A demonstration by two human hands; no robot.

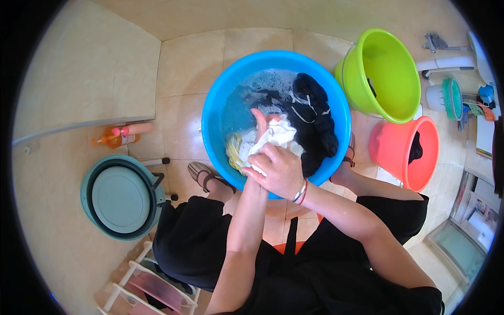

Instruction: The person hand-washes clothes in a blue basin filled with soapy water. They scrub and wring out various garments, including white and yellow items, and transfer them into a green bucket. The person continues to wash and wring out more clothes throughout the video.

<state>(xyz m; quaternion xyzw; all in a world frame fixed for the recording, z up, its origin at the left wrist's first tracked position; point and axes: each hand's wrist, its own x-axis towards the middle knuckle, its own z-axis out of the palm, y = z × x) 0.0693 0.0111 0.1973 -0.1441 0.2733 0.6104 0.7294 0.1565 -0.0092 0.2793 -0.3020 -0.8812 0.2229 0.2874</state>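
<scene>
Inside a round blue basin (210, 131) of soapy water, both my hands are on a wet white cloth (283, 131). My left hand (260, 122) reaches in from below, the cloth bunched across its palm and hiding part of it; a finger or thumb points up and out of the folds. Crossing over the left wrist, my right hand (278, 167) has its fingers curled on the cloth's near end. Dark wet clothes (317, 131) with pale cords lie on the basin's right side. A yellowish bunch of cloth (234, 149) sits at the left of the white one.
Right of the basin stand a lime-green bucket (391, 68) and a coral-red bucket (380, 147), each with something dark inside. A grey-green folding basin (149, 220) is on the left, near bottles (118, 139) by the wall. A white rack (121, 294) stands at lower left.
</scene>
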